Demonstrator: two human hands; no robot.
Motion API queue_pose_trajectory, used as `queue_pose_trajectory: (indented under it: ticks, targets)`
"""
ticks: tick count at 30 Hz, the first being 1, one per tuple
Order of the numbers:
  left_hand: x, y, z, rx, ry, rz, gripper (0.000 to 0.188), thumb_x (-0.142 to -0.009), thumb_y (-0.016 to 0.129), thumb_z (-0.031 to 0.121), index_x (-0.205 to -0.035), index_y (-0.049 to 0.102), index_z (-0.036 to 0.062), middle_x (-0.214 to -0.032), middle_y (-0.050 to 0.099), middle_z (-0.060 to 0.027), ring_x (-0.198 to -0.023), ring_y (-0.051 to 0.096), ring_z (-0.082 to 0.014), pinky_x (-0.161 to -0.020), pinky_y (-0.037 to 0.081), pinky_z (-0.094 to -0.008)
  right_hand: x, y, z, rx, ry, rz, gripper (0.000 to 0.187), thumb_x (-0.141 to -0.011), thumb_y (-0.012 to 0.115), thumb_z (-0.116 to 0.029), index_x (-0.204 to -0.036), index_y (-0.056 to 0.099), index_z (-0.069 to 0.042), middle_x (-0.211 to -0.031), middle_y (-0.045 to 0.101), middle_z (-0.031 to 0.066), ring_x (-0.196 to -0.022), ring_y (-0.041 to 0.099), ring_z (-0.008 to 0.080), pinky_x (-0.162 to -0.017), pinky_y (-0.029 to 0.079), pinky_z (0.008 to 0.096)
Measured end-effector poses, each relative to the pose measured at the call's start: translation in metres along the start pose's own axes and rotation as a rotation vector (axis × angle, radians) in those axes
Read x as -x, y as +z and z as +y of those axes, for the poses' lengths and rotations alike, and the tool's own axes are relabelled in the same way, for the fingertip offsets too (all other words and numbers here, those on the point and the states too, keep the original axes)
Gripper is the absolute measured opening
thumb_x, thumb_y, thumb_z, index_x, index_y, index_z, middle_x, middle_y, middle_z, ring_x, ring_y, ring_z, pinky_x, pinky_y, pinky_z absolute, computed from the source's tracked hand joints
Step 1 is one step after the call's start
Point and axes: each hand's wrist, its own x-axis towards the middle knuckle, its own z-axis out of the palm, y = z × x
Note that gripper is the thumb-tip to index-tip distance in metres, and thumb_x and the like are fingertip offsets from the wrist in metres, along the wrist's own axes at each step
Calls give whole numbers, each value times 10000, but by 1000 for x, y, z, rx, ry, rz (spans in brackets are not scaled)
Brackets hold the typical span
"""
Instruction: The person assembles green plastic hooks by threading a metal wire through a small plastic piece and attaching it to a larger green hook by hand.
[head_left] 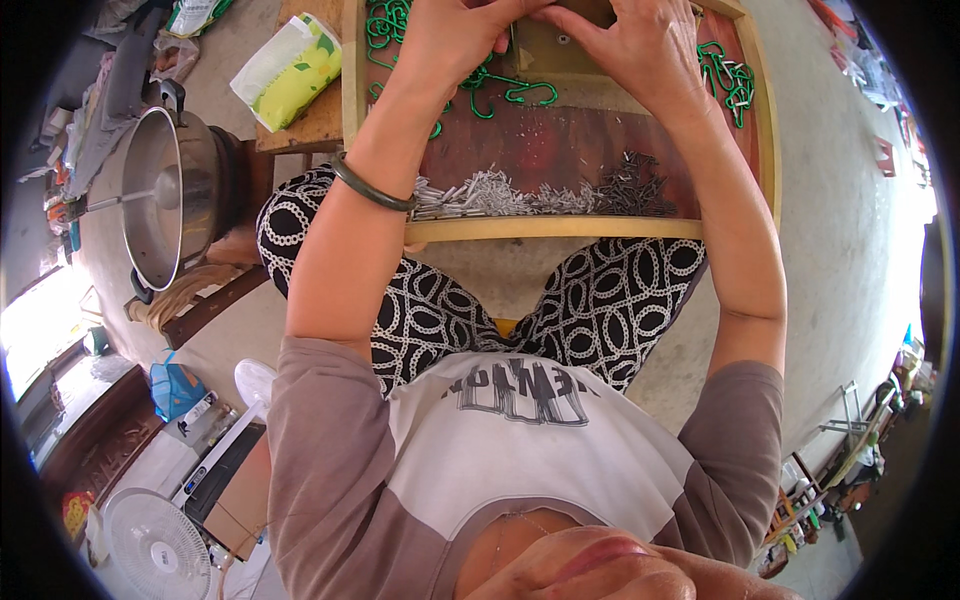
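My left hand and my right hand are raised over the far part of a wood-rimmed tray, both partly cut off by the upper edge. Their fingers are pinched and meet there; whatever sits between them is out of sight. Beside and below my left hand lie several green metal carabiner-shaped hooks. More green hooks, mixed with silver pins, lie to the right of my right hand. Along the tray's near side runs a heap of small silver pins, adjoining a pile of dark small pieces.
A green-and-white soft packet rests on a wooden surface to the left. Further left stands a large metal pan with a ladle in it. My knees are under the tray's near edge. White fans stand at the lower left.
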Motion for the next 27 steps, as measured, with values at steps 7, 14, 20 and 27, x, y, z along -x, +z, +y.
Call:
queue_pose_trajectory:
  ticks: [7, 14, 20, 27]
  targets:
    - [11, 5, 7, -157, 25, 61, 560, -949, 770, 379, -574, 564, 17, -482, 496, -17, -439, 446, -91, -432, 339, -293, 0, -13, -7, -172, 42, -2, 551, -831, 800, -165, -1350, 643, -64, -1539, 440, 237, -1374, 476, 432, -1119, 417, 499]
    - [13, 7, 8, -303, 63, 99, 632, -963, 749, 391, -538, 520, -17, -453, 354, -58, -405, 379, -129, -431, 286, -369, -13, -10, 3, -236, 70, -99, 436, -970, 594, -128, -1396, 598, -32, -1262, 674, 249, -1215, 628, 408, -1037, 488, 427]
    - [23, 12, 3, -639, 276, 247, 607, -931, 734, 443, -569, 554, -9, -519, 464, -136, -458, 441, -264, -494, 370, -435, -18, -8, -5, -243, -3, -156, 453, -899, 595, -54, -1350, 638, -42, -1188, 698, 236, -1093, 655, 433, -972, 514, 471]
    - [29, -4, 30, -1015, 916, 614, 592, -726, 858, 377, -1108, 594, 10, -1038, 606, -182, -989, 591, -360, -892, 446, -463, -14, -1, 2, -204, -44, -108, 453, -898, 616, -74, -1349, 640, -52, -1128, 708, 229, -1033, 665, 434, -934, 520, 477]
